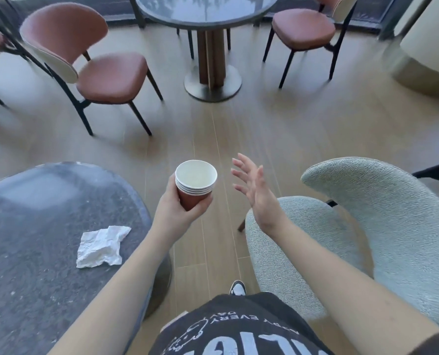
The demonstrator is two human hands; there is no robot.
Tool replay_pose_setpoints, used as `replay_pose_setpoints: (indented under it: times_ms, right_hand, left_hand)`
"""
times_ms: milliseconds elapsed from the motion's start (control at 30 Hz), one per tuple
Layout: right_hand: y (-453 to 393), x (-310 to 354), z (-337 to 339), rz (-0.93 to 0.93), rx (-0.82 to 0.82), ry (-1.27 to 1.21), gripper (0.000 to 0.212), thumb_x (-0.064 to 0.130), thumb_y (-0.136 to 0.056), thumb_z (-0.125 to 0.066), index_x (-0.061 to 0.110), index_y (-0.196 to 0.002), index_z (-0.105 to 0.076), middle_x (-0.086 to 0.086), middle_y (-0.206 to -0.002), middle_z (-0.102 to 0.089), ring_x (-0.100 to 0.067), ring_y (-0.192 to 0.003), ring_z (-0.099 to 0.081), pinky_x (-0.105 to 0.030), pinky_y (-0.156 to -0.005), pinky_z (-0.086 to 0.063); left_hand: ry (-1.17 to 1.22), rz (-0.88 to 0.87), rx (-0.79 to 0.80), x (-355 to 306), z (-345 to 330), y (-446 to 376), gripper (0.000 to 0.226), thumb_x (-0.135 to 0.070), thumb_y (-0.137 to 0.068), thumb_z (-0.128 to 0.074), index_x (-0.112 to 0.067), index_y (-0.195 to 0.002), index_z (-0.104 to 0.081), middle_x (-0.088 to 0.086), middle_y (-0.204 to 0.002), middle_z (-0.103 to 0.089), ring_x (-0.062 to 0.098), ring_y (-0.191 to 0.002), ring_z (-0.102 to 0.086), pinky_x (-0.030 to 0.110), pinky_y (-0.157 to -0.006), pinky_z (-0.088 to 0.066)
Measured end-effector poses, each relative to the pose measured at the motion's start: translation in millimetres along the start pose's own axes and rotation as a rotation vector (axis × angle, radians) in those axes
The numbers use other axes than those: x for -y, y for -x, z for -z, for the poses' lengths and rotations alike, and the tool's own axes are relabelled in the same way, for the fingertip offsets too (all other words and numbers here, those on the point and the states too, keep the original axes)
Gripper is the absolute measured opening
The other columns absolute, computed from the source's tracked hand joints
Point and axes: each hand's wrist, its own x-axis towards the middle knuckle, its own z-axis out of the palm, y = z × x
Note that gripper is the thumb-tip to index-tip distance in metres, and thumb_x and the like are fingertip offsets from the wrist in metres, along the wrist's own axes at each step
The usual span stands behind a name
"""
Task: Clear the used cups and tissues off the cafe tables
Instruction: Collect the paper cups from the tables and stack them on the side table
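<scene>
One crumpled tissue [102, 245] lies on the dark speckled table [34, 226], down and left of the left hand [173, 208], whose fingers wrap a stack of nested red paper cups [195, 184] held upright over the floor. Just right of the cups, apart from them, the right hand [258, 193] hangs with fingers spread and loose, holding nothing, above the pale green upholstered chair [367, 226].
</scene>
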Motion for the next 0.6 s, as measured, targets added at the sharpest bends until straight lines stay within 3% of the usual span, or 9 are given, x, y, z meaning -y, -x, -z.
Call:
replay_pose_setpoints:
  times_ms: [267,433,600]
  right_hand:
    - [-52,4,22,0.0,-0.017,-0.015,0.093,0.092,-0.077,-0.033,0.032,-0.149,-0.037,0.008,-0.15,-0.046,-0.007,-0.136,-0.048,-0.036,-0.114,-0.039]
    - [-99,1,28,-0.035,-0.045,-0.008,0.06,0.054,-0.099,-0.021,0.029,-0.151,-0.036,0.009,-0.149,-0.047,-0.006,-0.136,-0.048,-0.041,-0.117,-0.038]
    - [-171,8,21,-0.042,-0.036,0.072,0.052,0.063,-0.095,-0.029,0.043,-0.142,-0.04,0.013,-0.148,-0.048,-0.003,-0.135,-0.048,-0.037,-0.115,-0.038]
  left_hand:
    - [-0.018,0.047,0.005,-1,-11,-47,0.075,-0.058,-0.065,-0.079,-0.041,-0.132,-0.046,-0.039,-0.111,-0.063,-0.013,-0.106,-0.06,0.001,-0.079,-0.043]
    - [-0.02,0.061,0.015,2,-12,-95,0.067,-0.059,-0.065,-0.078,-0.051,-0.124,-0.047,-0.04,-0.112,-0.063,-0.014,-0.106,-0.06,0.0,-0.078,-0.042]
    - [0.014,0.044,0.004,8,-4,-180,0.062,-0.06,-0.065,-0.078,-0.065,-0.117,-0.045,-0.038,-0.112,-0.064,-0.013,-0.105,-0.061,0.002,-0.076,-0.044]
